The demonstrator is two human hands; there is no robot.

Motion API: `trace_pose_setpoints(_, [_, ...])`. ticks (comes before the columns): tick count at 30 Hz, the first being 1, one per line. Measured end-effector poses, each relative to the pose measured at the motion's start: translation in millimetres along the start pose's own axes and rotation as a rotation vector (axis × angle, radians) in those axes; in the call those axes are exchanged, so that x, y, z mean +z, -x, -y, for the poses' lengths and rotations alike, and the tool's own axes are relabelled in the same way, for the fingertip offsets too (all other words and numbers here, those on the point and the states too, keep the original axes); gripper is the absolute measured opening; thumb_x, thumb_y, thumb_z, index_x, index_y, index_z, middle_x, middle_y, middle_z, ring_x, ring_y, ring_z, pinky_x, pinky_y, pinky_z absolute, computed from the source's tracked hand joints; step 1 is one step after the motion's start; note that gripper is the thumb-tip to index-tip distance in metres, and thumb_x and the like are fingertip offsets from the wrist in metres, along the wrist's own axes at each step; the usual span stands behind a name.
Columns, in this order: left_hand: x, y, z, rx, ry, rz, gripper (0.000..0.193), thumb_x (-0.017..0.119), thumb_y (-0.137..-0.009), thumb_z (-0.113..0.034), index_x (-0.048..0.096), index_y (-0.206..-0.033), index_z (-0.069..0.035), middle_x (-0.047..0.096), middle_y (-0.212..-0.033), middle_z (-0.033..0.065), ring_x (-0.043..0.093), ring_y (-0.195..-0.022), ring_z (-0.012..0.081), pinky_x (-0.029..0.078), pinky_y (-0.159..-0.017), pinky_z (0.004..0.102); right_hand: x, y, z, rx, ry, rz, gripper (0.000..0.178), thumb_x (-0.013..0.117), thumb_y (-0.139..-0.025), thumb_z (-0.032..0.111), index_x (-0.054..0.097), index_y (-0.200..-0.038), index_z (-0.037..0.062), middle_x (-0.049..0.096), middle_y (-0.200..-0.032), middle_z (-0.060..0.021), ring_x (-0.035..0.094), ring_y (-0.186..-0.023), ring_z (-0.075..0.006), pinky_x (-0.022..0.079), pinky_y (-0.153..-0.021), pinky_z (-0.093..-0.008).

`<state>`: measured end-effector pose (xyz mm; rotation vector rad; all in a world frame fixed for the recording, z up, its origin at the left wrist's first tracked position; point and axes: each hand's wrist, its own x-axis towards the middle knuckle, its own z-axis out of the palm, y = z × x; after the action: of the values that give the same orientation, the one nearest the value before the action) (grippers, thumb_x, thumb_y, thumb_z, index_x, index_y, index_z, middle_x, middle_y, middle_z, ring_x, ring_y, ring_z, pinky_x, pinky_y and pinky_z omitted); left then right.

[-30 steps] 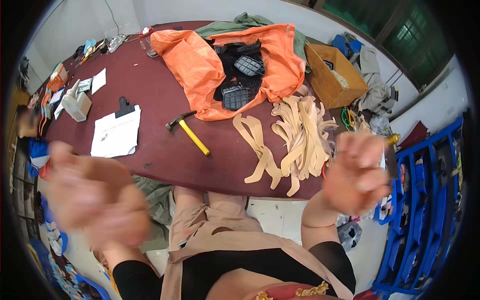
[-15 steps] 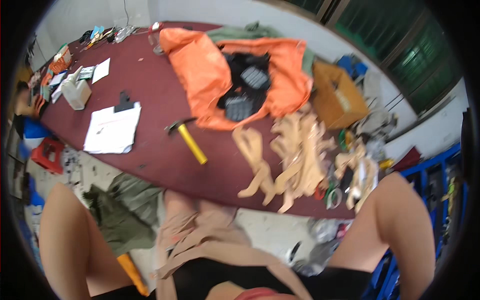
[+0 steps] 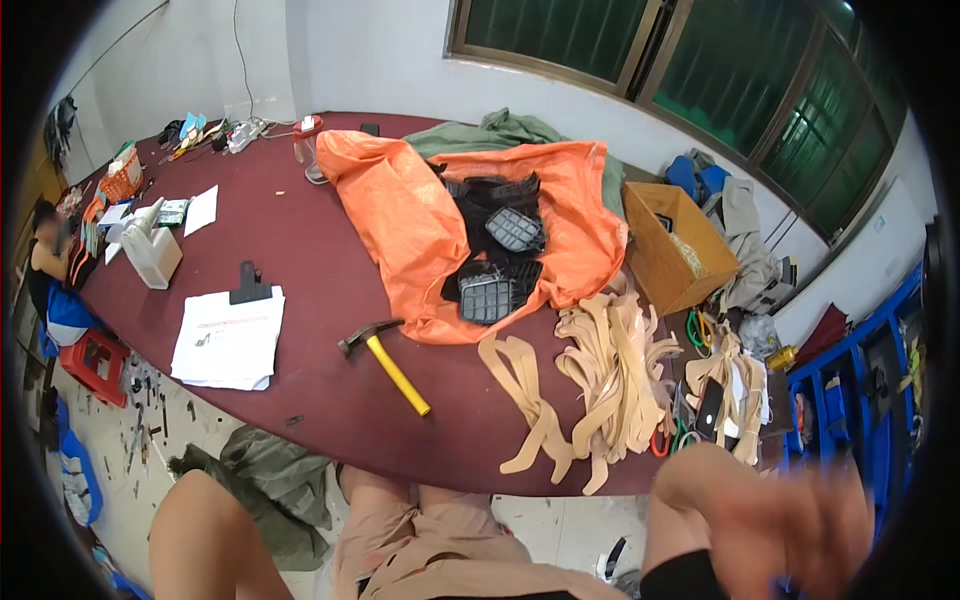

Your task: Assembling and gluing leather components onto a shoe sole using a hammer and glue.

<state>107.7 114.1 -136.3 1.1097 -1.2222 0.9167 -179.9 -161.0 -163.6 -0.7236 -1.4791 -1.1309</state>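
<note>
My right hand (image 3: 800, 530) is raised at the lower right, smeared by motion, so its fingers cannot be made out. It is nearest to the table's right front corner, where small beige strips (image 3: 742, 390) lie with scissors. Of my left arm (image 3: 210, 535), only the bent part shows at the lower left; the hand is out of view. A thick pile of beige curved strips (image 3: 620, 375) lies on the dark red table (image 3: 330, 260), with a few crossed strips (image 3: 525, 400) beside it. Left of these rests a hammer (image 3: 398, 375) with a yellow handle.
An orange sack (image 3: 400, 220) lies spread open around black items (image 3: 487, 295) with grey gridded faces. Clipped papers (image 3: 228, 338) and a white jug (image 3: 150, 250) stand left. A wooden box (image 3: 675, 250) is back right, blue racks (image 3: 870, 370) far right. Another person (image 3: 48, 260) sits far left.
My view has tilted upward, so the table sits lower in the picture and more wall and window show. My right hand has come into view at the lower right.
</note>
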Motion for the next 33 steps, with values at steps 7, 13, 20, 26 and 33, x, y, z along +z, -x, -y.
trace_pose_setpoints(7, [34.5,10.5,24.3,-0.102,0.134,-0.016,0.045,0.050,-0.088,-0.020,0.045,-0.128,-0.001,0.051,-0.126,0.0115,0.049,-0.115,0.0282,0.032,-0.104,0.0410,-271.6,255.4,-183.2,1.444,1.947,-0.275,0.064,0.068,-0.080,0.041,0.047,-0.125,0.0013,0.044,-0.126,-0.0204,0.051,-0.109,-0.0347,0.040,-0.095,-0.0446])
trace_pose_setpoints(13, [35.7,34.7,36.0,-0.233,0.191,-0.011,0.048,0.050,-0.088,-0.020,0.042,-0.131,0.000,0.050,-0.127,0.0123,0.049,-0.114,0.0290,0.032,-0.105,0.0409,-237.0,399.8,-308.5,1.249,1.029,-0.415,0.011,0.055,-0.086,0.019,0.055,-0.083,0.0078,0.057,-0.074,-0.0081,0.054,-0.068,-0.0187,0.045,-0.059,-0.0341])
trace_pose_setpoints(20, [42.2,226.4,151.4,-0.583,-0.398,0.563,0.034,0.060,-0.082,-0.009,0.056,-0.116,-0.002,0.050,-0.127,0.0185,0.044,-0.122,0.0350,0.033,-0.101,0.0414,-60.2,340.3,-286.5,1.265,0.824,-0.039,0.038,0.062,-0.078,0.011,0.058,-0.115,0.0082,0.047,-0.129,-0.0170,0.047,-0.118,-0.0268,0.038,-0.098,-0.0400])
trace_pose_setpoints(26, [89.0,240.9,112.3,-0.248,-0.264,1.047,0.033,0.068,-0.079,-0.026,0.061,-0.108,-0.012,0.054,-0.119,0.0073,0.044,-0.120,0.0295,0.037,-0.095,0.0469,-62.5,272.3,-63.8,1.565,2.033,0.297,0.029,0.067,-0.075,0.018,0.063,-0.103,0.0124,0.054,-0.116,-0.0109,0.045,-0.112,-0.0314,0.035,-0.091,-0.0466])
trace_pose_setpoints(33, [99.6,276.3,93.7,-0.307,-0.189,1.177,0.035,0.070,-0.069,-0.039,0.063,-0.095,-0.017,0.055,-0.100,0.0014,0.046,-0.108,0.0270,0.040,-0.085,0.0419,-46.2,275.9,28.8,1.645,2.024,0.110,0.041,0.071,-0.072,0.013,0.060,-0.110,0.0092,0.056,-0.107,-0.0119,0.053,-0.100,-0.0303,0.043,-0.083,-0.0403])
